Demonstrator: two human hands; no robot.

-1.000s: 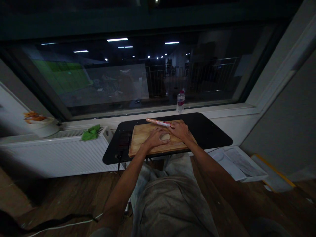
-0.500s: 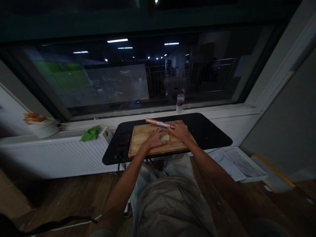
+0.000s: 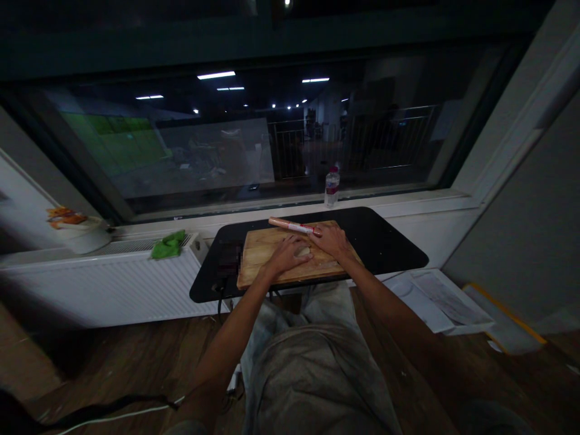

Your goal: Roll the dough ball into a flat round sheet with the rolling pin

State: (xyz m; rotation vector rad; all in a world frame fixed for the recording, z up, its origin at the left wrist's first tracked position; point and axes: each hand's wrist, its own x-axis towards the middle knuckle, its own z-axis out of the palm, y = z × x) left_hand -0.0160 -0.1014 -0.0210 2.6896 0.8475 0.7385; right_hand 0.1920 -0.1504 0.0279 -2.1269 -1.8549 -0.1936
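Observation:
A wooden cutting board [image 3: 258, 251] lies on a small black table. On it, my left hand [image 3: 286, 255] curls over a pale round piece of dough [image 3: 305, 251], with the thumb along its near side. Much of the dough is hidden under the fingers. My right hand [image 3: 334, 240] has its fingers over the right end of a rolling pin [image 3: 292, 226], which carries a red and white label and lies across the board's far edge. The two hands are close together, with the dough between them.
The black table [image 3: 389, 248] stands against a window sill holding a water bottle [image 3: 331, 188]. At left, a green cloth [image 3: 168, 244] and a white bowl [image 3: 84, 234] sit by the radiator [image 3: 136, 287]. A dark object at the board's left is blurred. A white box [image 3: 446, 302] is below right.
My left hand has closed further over the dough, so less of it shows. My right hand and the rolling pin stay nearly in place. The whole view has shifted very slightly.

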